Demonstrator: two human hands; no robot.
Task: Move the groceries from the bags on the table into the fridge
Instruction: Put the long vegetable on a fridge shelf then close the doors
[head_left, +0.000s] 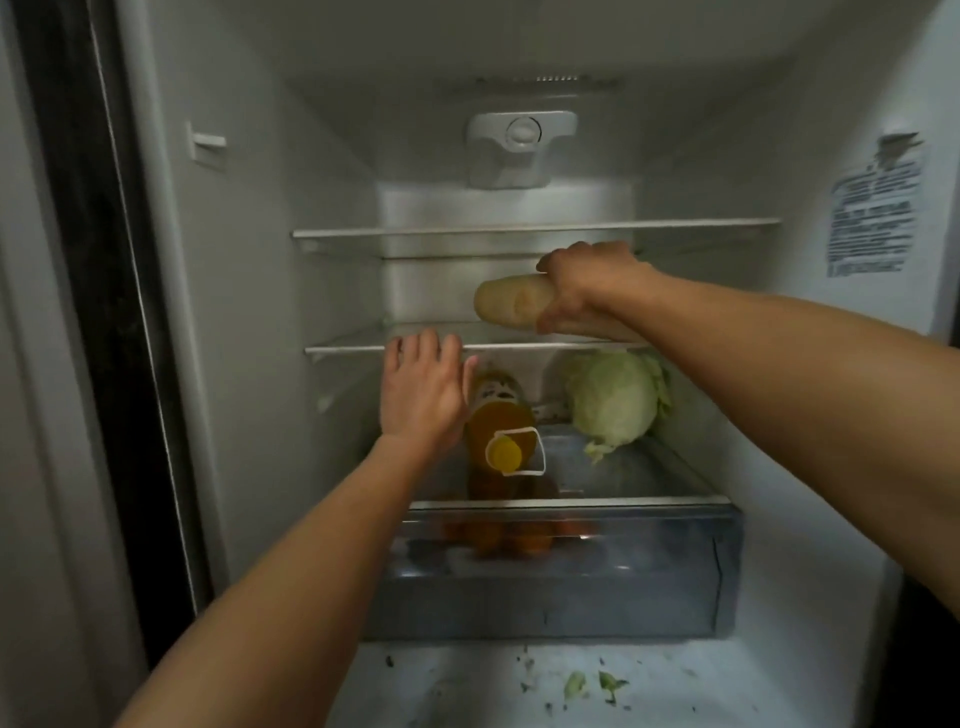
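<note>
I look into the open fridge. My right hand (582, 288) grips a long pale loaf of bread (511, 306) and holds it lying across the middle glass shelf (353, 347). My left hand (423, 387) reaches in with straight fingers, its fingertips at that shelf's front edge, just left of a bottle of amber oil (498, 415) with a yellow cap. The bottle stands on the lower shelf. A pale green cabbage (613, 397) lies to the bottle's right on the same shelf.
An upper glass shelf (535, 228) spans the fridge above the loaf. A clear crisper drawer (571, 566) sits below, with orange produce behind its front. Green leaf scraps (592, 686) lie on the fridge floor. A label (872, 213) is stuck to the right wall.
</note>
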